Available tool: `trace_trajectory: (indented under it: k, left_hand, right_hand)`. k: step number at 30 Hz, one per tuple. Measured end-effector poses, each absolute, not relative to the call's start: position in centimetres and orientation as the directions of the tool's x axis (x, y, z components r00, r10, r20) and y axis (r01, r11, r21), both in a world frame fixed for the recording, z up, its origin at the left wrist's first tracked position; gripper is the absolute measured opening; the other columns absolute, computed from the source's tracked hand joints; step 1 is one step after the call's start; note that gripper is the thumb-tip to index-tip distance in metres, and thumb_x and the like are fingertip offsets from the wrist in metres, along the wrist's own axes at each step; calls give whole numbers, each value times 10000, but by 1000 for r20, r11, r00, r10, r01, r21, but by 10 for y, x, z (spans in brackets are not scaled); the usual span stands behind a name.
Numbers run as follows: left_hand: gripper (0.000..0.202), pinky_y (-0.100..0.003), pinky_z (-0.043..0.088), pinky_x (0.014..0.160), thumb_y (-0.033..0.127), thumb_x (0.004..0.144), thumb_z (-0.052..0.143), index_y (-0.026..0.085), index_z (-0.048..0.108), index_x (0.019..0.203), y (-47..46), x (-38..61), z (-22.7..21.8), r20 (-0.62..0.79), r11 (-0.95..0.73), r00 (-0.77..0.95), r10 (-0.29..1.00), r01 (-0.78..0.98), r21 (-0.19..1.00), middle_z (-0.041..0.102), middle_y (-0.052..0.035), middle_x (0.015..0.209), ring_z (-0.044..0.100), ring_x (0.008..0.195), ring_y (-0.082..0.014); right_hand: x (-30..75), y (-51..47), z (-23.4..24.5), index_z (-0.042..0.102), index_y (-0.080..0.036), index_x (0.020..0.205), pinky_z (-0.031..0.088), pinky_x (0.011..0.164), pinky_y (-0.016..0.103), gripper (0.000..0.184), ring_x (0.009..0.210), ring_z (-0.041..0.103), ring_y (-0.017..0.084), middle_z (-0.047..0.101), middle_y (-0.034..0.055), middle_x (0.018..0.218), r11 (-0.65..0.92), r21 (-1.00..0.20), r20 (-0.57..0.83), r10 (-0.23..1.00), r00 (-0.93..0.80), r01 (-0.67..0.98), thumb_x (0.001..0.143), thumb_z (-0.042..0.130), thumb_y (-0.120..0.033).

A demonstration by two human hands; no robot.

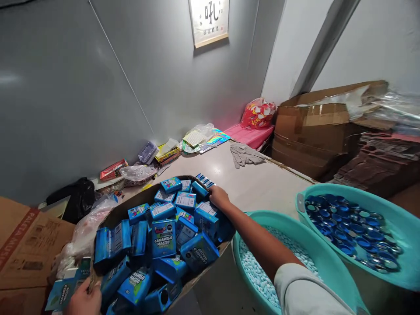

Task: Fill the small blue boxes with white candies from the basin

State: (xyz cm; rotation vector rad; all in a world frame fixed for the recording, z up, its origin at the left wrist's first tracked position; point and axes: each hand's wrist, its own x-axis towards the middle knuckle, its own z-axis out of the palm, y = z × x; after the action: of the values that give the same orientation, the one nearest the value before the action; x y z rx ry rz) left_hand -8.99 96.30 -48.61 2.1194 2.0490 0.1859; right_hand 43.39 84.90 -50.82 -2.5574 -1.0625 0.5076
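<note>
An open cardboard box (113,215) full of blue candy tins (163,238) is held tilted between my hands, at the near edge of the table. The tins lie jumbled, several with "Caramelo Macizo" printed on them. My left hand (83,298) grips the box's near left edge, thumb over the rim. At the far right corner, my right hand (219,197) is closed on the rim, its fingertips partly hidden. Beyond that hand, a row of small blue tins (204,179) shows on the table. More blue packs (62,292) are beside my left hand.
Right of the box stand a teal tub (341,284) of pale blue candies and another teal tub (405,245) of round blue lids. A grey cloth (246,155) lies on the white table (216,164). Large cartons (308,131) fill the right; another carton (28,245) is at left.
</note>
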Motion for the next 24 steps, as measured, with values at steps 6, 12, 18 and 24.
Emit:
trace_trajectory:
  k: [6, 12, 18, 24]
  left_hand:
    - [257, -293, 482, 697, 327, 898, 497, 175, 697, 954, 943, -12, -496, -88, -18, 42, 995, 966, 259, 775, -141, 915, 696, 822, -274]
    - [224, -282, 480, 721, 223, 885, 535, 162, 736, 962, 953, 56, -532, -86, -12, 49, 995, 922, 387, 782, -137, 941, 717, 894, -274]
    - [234, -333, 441, 679, 204, 884, 512, 152, 740, 900, 966, 105, -547, -116, 22, 26, 993, 920, 392, 770, -176, 915, 709, 872, -329]
    - [216, -348, 483, 787, 210, 949, 512, 110, 697, 1000, 974, 128, -546, -138, 126, -66, 988, 861, 493, 745, -183, 1009, 691, 960, -278]
  right_hand:
    - [486, 839, -504, 750, -177, 1161, 432, 784, 258, 416, 1104, 657, 227, 728, 122, 1242, -687, -357, -143, 709, 690, 632, 831, 515, -83]
    - [528, 823, -501, 750, -139, 1180, 420, 758, 273, 436, 1086, 656, 252, 723, 160, 1220, -711, -337, -96, 679, 728, 618, 831, 502, -57]
    - [546, 817, -500, 750, -70, 1153, 379, 745, 248, 402, 1038, 641, 219, 721, 194, 1199, -720, -367, -80, 655, 751, 589, 834, 508, -40]
    - [538, 816, -484, 748, -53, 1139, 406, 759, 252, 362, 959, 672, 194, 753, 186, 1108, -717, -394, -83, 651, 754, 575, 890, 494, -119]
